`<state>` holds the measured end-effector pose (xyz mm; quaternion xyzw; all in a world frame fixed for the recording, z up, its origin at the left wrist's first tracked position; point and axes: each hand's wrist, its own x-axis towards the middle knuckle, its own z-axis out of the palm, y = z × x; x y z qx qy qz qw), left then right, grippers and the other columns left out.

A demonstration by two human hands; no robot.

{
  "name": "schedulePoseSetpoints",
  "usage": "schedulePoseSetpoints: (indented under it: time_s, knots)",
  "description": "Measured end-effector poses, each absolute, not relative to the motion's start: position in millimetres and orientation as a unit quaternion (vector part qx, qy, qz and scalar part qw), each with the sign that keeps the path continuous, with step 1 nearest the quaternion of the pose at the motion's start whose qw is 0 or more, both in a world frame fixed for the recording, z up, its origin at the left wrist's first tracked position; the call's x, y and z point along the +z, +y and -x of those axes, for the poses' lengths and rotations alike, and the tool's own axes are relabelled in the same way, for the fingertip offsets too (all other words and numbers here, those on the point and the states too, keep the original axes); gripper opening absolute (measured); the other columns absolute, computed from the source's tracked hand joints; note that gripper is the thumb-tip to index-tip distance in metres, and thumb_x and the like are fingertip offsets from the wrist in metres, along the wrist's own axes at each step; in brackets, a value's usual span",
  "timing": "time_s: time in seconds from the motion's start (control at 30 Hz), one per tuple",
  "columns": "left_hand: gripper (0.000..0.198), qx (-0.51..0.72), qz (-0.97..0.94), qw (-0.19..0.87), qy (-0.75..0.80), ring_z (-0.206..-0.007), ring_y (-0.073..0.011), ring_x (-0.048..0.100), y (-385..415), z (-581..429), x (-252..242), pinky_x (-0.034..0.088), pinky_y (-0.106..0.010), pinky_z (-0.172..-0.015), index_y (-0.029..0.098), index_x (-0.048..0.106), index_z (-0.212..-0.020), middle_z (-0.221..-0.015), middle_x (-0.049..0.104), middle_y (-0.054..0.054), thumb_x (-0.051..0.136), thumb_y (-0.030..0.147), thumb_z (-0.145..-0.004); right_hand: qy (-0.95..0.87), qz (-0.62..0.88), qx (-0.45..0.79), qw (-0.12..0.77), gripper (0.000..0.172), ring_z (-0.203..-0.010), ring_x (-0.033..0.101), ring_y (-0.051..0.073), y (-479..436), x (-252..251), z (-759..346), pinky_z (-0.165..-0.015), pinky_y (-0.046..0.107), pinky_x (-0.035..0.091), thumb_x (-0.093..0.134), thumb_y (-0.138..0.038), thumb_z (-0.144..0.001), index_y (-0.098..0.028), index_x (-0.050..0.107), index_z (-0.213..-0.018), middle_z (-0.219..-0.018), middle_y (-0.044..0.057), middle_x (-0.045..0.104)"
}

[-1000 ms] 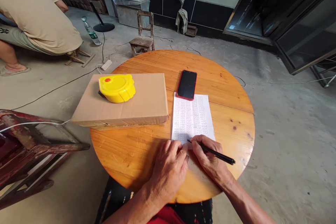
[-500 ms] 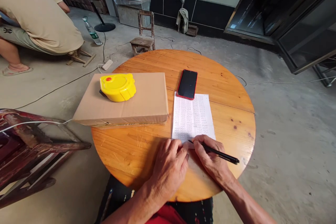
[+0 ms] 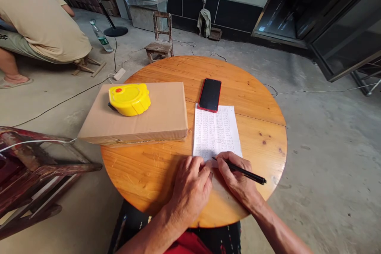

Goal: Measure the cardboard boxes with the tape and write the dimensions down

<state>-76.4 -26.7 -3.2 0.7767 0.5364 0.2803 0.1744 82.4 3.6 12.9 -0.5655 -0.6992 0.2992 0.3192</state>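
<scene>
A white sheet of paper (image 3: pixel 214 129), covered with rows of small handwritten characters, lies on the round wooden table (image 3: pixel 143 174). My right hand (image 3: pixel 235 174) grips a black pen (image 3: pixel 247 173), its tip touching the paper near the lower edge. Beside it my left hand (image 3: pixel 192 186) rests with bent fingers closed over the paper's lower left corner, holding it; the fingertips are partly hidden. A phone in a red case (image 3: pixel 210 94) lies face up over the paper's top edge, its screen dark.
A cardboard box (image 3: pixel 166 115) on the table's left carries a yellow tape-measure-shaped case (image 3: pixel 130 99). A small wooden chair (image 3: pixel 160 43) stands behind the table, a reddish wooden chair (image 3: pixel 38 166) at left. A seated person (image 3: pixel 50 27), a water bottle (image 3: pixel 101 36) and cables are at far left.
The whole view has shifted slightly, so things sit a little further left. The pen tip has moved slightly along the paper's lower part; both hands keep their hold.
</scene>
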Motion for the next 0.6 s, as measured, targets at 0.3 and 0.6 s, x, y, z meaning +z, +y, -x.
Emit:
schedulePoseSetpoints:
  time_s: [0.3,0.6]
  knots:
    - [0.021,0.28,-0.776,0.181,0.535,-0.087,-0.0224,0.05,-27.7,77.7,-4.6,0.045,-0.037,-0.076,0.018,0.064,-0.099,-0.091,0.055,-0.005,0.051,0.007,-0.086,-0.703,0.565,0.298,0.313,0.02,-0.057,0.057,0.012,2.5,13.9,-83.8,-0.058,0.023,0.042,0.051,-0.025,-0.091,-0.018,0.063,-0.076,-0.066,-0.002,0.064]
    - [0.021,0.279,-0.776,0.183,0.536,-0.086,-0.0219,0.05,-27.5,77.7,-2.9,0.044,-0.037,-0.075,0.019,0.064,-0.1,-0.09,0.055,-0.005,0.051,0.008,-0.087,-0.692,0.57,0.307,0.32,0.019,-0.06,0.057,0.012,2.7,13.6,-81.8,-0.061,0.023,0.043,0.052,-0.025,-0.091,-0.019,0.063,-0.077,-0.069,-0.002,0.065]
